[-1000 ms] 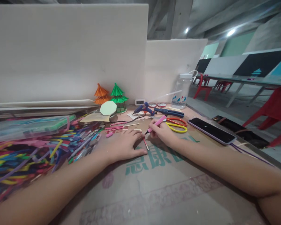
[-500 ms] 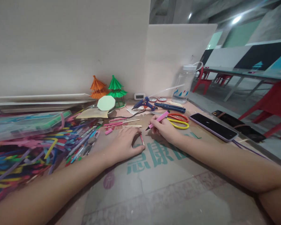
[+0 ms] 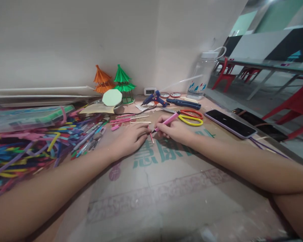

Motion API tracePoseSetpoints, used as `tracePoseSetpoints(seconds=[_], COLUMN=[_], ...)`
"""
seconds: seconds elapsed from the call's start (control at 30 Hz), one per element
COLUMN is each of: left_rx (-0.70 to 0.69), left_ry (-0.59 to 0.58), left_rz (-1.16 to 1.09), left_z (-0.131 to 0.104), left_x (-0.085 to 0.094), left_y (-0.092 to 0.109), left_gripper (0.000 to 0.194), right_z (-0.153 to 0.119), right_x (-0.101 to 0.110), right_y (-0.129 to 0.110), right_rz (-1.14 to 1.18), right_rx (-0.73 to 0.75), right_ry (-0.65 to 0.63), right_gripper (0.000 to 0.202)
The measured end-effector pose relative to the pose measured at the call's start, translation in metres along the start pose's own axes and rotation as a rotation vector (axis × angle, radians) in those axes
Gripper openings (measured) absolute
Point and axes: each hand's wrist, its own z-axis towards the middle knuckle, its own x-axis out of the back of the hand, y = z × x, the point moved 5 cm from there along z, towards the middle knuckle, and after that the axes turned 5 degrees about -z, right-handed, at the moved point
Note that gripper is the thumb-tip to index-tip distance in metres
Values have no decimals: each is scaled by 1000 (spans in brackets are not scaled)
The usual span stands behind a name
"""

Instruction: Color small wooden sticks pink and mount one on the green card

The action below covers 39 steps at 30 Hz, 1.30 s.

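My right hand (image 3: pixel 176 131) grips a pink marker (image 3: pixel 171 119), its black tip angled down to the left at a thin, partly pink stick (image 3: pixel 152 137). That stick lies on the covered tabletop. My left hand (image 3: pixel 129 139) rests palm down, with its fingers and thumb drawn together at the stick's upper end. Part of the stick is hidden by the fingertips. Beyond the left hand are several pink and plain sticks (image 3: pixel 123 120) and a loose pink marker cap (image 3: pixel 114 128).
Colourful pipe cleaners (image 3: pixel 22 158) heap at left beside a plastic case (image 3: pixel 27 117). Behind stand orange (image 3: pixel 102 79) and green (image 3: pixel 123 80) pavilion models, a glue gun (image 3: pixel 154 98), pliers (image 3: pixel 183 103) and a bottle (image 3: pixel 200 75). Scissors (image 3: pixel 190 120) and a phone (image 3: pixel 229 123) lie at right.
The marker tip has moved left and down to the pink stick. My left thumb has closed in toward the fingers. The camera view has tilted downward.
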Motion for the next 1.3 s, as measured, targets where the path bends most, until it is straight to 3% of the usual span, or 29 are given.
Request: tracePoseSetpoints(seconds=[0.37, 0.87, 1.07, 1.3], left_rx=[7, -20, -32, -40], left_ry=[18, 18, 10, 22], left_rz=[0, -4, 10, 9], left_z=[-1, 1, 1, 1], left_x=[-2, -1, -2, -2], left_y=[-3, -2, -2, -1], left_gripper=[36, 31, 31, 31], right_z=[-1, -2, -6, 1], right_x=[-3, -7, -12, -3], right_y=[-1, 1, -1, 1], right_rz=[-49, -178, -99, -87], right_rx=[-54, 46, 21, -31], right_ry=[-57, -125, -258, -71], right_gripper=[14, 12, 10, 12])
